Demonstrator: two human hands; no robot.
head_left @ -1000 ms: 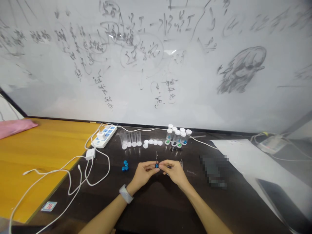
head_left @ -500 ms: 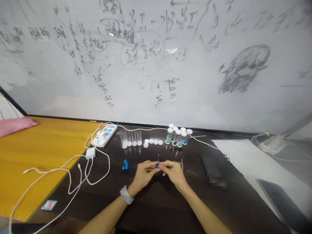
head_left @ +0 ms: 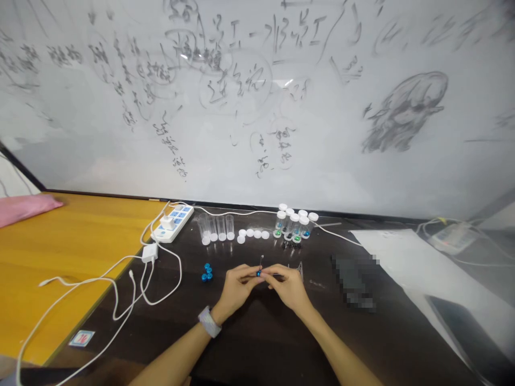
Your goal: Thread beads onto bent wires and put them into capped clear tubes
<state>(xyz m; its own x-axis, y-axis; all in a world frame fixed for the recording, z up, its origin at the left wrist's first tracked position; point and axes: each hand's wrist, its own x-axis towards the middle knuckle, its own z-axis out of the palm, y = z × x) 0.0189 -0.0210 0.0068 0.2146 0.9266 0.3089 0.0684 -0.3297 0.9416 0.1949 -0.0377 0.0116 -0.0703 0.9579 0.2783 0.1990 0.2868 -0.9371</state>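
My left hand (head_left: 238, 287) and my right hand (head_left: 288, 284) meet over the dark table, both closed on one small blue part (head_left: 258, 273) between their fingertips. A thin metal pin (head_left: 262, 261) stands up from that part. Left of my left hand lie several shiny blue pieces (head_left: 206, 273) in a small group. Behind my right hand are thin metal pins (head_left: 300, 268), partly hidden by it. Small black pieces (head_left: 291, 245) lie in front of capped clear vials (head_left: 296, 226) that hold blue, green and dark pieces.
Clear tubes (head_left: 222, 228) stand at the back beside several white caps (head_left: 257, 234). A power strip (head_left: 174, 224) and white cables lie left. At the right are white paper (head_left: 386, 252), a blurred dark object (head_left: 352, 281) and a dark phone (head_left: 466, 335).
The blue part and the fingertips around it have shifted very slightly left. Both hands keep their hold; the rest looks the same.
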